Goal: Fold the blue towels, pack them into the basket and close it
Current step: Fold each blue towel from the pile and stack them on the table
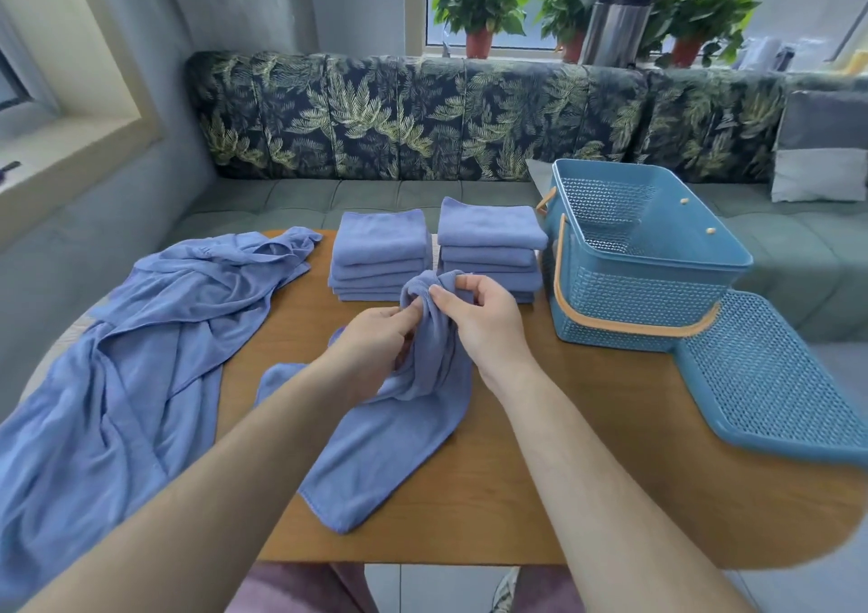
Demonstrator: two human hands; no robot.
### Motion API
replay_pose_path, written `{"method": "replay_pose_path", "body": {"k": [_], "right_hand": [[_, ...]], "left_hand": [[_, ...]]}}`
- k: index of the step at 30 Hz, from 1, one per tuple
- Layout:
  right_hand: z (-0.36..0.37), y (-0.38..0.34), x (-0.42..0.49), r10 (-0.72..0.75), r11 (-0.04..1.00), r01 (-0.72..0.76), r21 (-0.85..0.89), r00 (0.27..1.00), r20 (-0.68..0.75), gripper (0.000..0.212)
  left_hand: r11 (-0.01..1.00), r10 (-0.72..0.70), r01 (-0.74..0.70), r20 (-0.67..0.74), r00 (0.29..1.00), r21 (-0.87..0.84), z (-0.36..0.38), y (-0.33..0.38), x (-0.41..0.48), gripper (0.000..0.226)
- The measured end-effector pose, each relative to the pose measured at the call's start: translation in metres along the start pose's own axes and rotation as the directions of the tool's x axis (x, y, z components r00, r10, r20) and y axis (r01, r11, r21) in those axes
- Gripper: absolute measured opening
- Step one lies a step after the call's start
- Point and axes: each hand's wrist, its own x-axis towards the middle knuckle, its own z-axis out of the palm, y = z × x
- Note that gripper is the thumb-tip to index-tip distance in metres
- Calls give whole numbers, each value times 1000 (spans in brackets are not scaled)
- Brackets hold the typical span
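Blue stacks [381,255]: two; perhaps eleven towels [491,236].

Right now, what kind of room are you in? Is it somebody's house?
Probably a living room in a home: a leaf-print sofa runs behind the wooden table, potted plants stand on the windowsill, and folded blue towels sit stacked beside a basket.

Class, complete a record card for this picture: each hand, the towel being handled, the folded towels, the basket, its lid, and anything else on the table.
left hand: pinches the loose towel's bunched top
right hand: pinches the same top
loose towel: unfolded, trailing on the table
folded towels: left stack and right stack, side by side behind hands
basket: open, no towels visible inside
lid: off, lying beside basket
other: large blue cloth, crumpled, left
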Motion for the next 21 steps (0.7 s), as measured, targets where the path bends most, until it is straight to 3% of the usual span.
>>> {"method": "replay_pose_path", "body": {"k": [4,8,12,15,18,21], "right_hand": [[1,4,-1,22,1000,-22,0,999,38,36],[-2,4,0,16,999,-16,-32,1000,17,28],[-23,-1,4,1,997,-5,-82,999,-47,6],[-48,1,8,22,997,-28,-68,996,-81,10],[-66,7,9,58,997,-63,-51,994,-98,28],[-77,5,8,88,996,-90,-11,991,-104,21]], "left_hand": [[999,28,-27,41,999,-22,-8,-6,2,34],[999,40,-41,38,998,18,-8,-3,-2,25],[997,70,-72,-147,987,-12,-25,3,-1,22],[992,91,-113,-286,954,-61,-50,8,-2,26],[986,118,-155,-386,915,-66,-70,16,-4,25],[985,98,-148,-437,894,-83,-87,27,-5,16]]}}
